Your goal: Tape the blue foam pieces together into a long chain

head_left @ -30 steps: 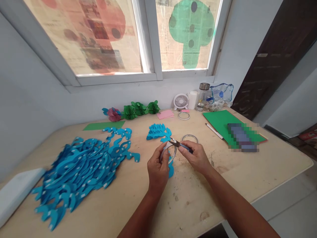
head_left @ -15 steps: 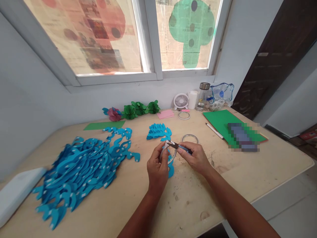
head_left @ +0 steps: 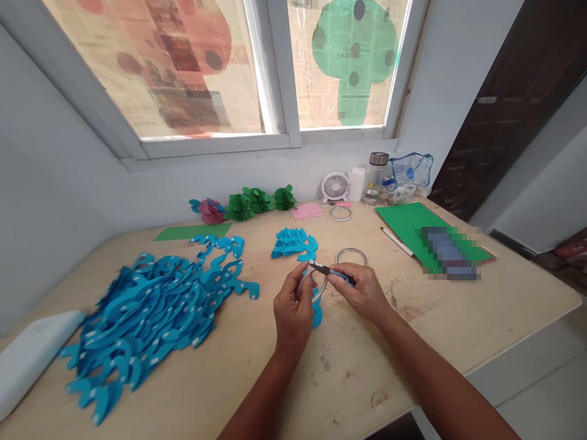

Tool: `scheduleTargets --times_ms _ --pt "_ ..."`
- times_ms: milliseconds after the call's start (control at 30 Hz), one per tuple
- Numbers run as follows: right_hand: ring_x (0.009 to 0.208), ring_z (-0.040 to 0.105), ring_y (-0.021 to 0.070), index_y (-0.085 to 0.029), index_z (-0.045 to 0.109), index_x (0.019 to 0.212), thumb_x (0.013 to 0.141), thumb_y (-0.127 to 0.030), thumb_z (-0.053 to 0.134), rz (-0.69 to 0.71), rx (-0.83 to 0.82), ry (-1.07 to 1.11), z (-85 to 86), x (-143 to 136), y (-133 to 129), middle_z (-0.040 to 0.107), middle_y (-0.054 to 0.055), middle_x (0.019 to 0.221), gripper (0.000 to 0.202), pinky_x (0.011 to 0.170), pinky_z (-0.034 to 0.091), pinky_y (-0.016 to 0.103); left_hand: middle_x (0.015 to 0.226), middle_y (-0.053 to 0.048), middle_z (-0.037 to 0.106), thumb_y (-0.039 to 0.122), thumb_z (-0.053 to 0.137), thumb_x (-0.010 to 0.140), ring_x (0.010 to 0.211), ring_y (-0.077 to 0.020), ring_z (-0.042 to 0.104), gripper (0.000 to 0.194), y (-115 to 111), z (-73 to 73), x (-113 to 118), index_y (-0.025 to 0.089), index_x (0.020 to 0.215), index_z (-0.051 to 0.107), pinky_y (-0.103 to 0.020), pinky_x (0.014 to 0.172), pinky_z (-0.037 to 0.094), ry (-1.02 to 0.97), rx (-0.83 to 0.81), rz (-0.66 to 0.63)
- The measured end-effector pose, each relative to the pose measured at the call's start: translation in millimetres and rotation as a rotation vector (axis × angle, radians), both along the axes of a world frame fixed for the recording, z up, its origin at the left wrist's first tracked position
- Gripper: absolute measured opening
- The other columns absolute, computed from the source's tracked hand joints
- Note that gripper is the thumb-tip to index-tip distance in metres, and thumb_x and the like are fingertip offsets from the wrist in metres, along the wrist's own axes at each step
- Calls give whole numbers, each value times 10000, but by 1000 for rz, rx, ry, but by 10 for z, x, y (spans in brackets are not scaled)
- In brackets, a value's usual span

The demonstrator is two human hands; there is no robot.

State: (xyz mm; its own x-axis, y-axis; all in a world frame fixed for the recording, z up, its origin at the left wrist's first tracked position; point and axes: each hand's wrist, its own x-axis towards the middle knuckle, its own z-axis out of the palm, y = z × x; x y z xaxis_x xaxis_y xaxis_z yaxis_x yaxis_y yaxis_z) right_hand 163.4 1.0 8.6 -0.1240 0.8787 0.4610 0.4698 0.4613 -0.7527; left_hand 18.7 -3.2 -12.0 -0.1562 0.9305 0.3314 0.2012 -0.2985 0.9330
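My left hand [head_left: 293, 308] is closed around a thin white tape ring [head_left: 320, 292], held upright above the table. Between the fingers of my right hand [head_left: 360, 287] is a dark, slim cutter-like tool [head_left: 342, 276], its tip touching the top of the ring. Just beneath the ring lies a blue paper piece [head_left: 317, 316], partly covered by my left hand. Behind my hands sit a folded stack of blue paper pieces [head_left: 288, 242] and a second tape ring [head_left: 351, 256]. A large heap of blue paper pieces [head_left: 160, 305] with white squares spreads to the left.
On the wooden table [head_left: 358, 373] are green sheets [head_left: 403, 220], a white pen [head_left: 397, 242] and a blurred-out object at right. Paper flowers [head_left: 257, 201], a small fan [head_left: 335, 186], a glass bottle [head_left: 373, 183] and another ring [head_left: 340, 213] stand or lie along the back.
My left hand has shifted very slightly right with the ring, and the tool's tip has moved slightly at its top. My right hand looks almost unchanged.
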Motion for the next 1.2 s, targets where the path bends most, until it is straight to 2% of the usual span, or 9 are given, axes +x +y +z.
scheduleTargets --times_ms 533,633,733,833,967,1100,1200 --pt "652 577 137 -169 656 828 841 -310 497 -151 155 -77 -36 0 -12 653 39 719 213 606 417 230 799 -36 662 322 529 791 662 -156 603 331 24 -22 -28 198 1087 611 -247 597 482 3 -32 -6" --pt "655 576 144 -165 655 828 842 -333 487 -235 143 -26 -21 62 14 651 43 729 237 609 422 237 819 -43 663 329 523 799 673 -155 605 319 29 -29 -34 193 1073 613 -236 585 472 40 -6 34" --pt "618 546 134 -151 654 878 821 -369 513 -379 114 25 5 146 38 643 41 746 266 577 412 232 823 -45 665 333 496 821 672 -152 609 322 30 -17 -3 186 1088 599 -233 577 470 73 23 33" --pt "572 509 119 -147 647 909 808 -395 527 -498 108 71 34 220 46 628 24 715 293 546 397 225 895 -57 675 316 485 831 715 -159 624 315 59 34 94 188 1099 588 -252 628 488 150 77 -24" --pt "594 522 124 -146 637 923 814 -393 520 -551 148 80 49 271 43 634 30 740 294 561 405 229 1006 -76 671 269 479 837 833 -183 633 274 224 94 348 187 1072 594 -291 739 487 326 217 -77" --pt "637 550 141 -148 629 946 825 -388 507 -577 212 40 14 292 64 651 49 783 296 599 424 246 1021 -115 664 202 451 836 947 -233 607 280 448 -10 684 171 1084 579 -373 829 460 521 320 -120" --pt "690 579 157 -143 628 946 837 -384 492 -575 240 -12 -27 304 91 661 70 826 298 630 434 254 983 -93 672 162 493 793 935 -233 606 288 497 -129 846 196 1063 587 -377 813 473 550 298 -277"
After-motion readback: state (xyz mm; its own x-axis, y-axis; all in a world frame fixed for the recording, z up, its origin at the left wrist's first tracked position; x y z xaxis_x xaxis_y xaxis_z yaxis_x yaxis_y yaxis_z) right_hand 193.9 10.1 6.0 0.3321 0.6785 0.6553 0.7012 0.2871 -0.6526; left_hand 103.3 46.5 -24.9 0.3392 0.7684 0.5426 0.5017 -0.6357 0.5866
